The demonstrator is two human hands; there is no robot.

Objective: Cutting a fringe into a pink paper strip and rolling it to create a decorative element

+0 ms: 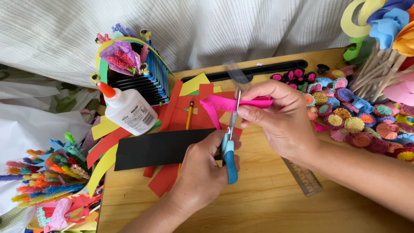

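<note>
1. The left hand comes up from the lower edge, wrist low, fingers curled shut through the handles of one pair of blue-handled steel scissors, blades pointing up and away.
2. The right hand reaches in from the right, forearm slanting across the wooden table. Its thumb and fingertips are pinched closed on one folded strip of bright pink paper, held level above the table, with a fringed end drooping to the left.
3. The scissor blades meet the pink strip's lower edge, just left of the right hand's fingertips.
4. Under the hands lie one black paper rectangle, several red paper strips and one yellow pencil.
5. One white glue bottle with an orange cap leans to the left of them.
6. One clear plastic ruler shows beneath the right wrist.
7. Many small coloured rolled paper flowers are heaped at the right, too many to count.
</note>
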